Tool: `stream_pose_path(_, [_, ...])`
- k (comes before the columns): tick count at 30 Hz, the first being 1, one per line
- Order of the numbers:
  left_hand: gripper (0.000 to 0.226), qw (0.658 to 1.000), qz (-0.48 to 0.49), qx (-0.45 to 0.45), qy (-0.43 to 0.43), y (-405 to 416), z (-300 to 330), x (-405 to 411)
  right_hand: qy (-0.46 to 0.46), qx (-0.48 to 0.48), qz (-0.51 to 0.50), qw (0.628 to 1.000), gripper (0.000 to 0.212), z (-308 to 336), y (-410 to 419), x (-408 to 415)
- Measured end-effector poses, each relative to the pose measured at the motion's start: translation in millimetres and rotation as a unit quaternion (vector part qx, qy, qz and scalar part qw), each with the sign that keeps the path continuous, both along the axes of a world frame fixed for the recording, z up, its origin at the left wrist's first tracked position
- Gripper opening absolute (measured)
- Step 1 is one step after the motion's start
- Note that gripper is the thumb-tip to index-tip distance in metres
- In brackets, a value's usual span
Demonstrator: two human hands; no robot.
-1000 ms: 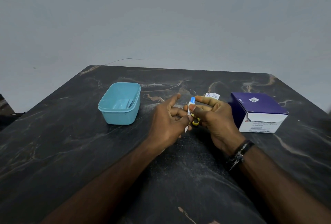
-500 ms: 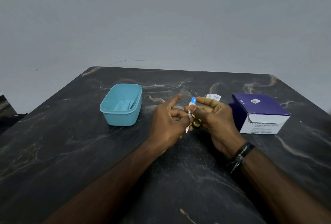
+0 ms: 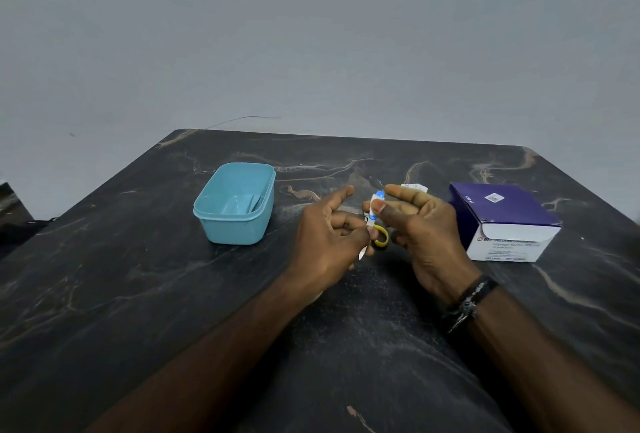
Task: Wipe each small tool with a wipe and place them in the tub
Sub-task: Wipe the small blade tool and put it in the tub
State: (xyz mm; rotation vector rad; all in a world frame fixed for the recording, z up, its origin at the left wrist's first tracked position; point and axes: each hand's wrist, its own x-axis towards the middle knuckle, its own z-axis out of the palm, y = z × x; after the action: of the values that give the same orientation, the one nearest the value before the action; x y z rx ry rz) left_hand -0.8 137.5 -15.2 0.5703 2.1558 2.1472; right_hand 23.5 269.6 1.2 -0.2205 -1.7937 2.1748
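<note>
We are partway through, judging by the light-blue plastic tub (image 3: 235,205) at the far left of the dark marbled table (image 3: 138,294): it already seems to hold a flat item or two, too faint to name. Our hands meet over the middle of the table. The right hand (image 3: 420,228) pinches the top of a small white wipe packet with a blue end (image 3: 375,207) between thumb and forefinger, and the left hand (image 3: 329,238) pinches its lower edge, forefinger held out straight. We judge the packet is being torn open. Just behind it, between our hands, shows the yellow loop handle of a small tool (image 3: 382,240); who holds it we cannot tell. That tool is yet to be wiped and dropped into the tub. The purple-and-white cardboard swab box (image 3: 502,221) sits on the right, a loose white packet (image 3: 414,187) beside it.
</note>
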Motion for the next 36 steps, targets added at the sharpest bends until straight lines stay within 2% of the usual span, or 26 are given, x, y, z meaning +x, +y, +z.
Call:
stream_pose_path(4, [0.072,1.0,0.016,0.004,-0.002,-1.6,0.2,-2.9,-0.003,0.001,0.01,1.0,0.043,-3.5,-5.8,0.3])
stream_pose_path(11, [0.073,1.0,-0.014,0.0,-0.008,3.2,-1.5,-1.2,0.015,-0.03,-0.036,0.999,0.042,2.2,3.0,-1.0])
stream_pose_path(23, [0.071,1.0,0.019,0.0,0.017,-2.5,0.0,-5.2,-0.001,-0.019,0.021,1.0,0.041,-3.4,-8.4,0.1])
stream_pose_path(36, [0.072,1.0,-0.019,0.009,0.011,3.7,1.4,0.6,0.006,-0.042,-0.019,0.999,0.038,-1.7,6.4,-3.9])
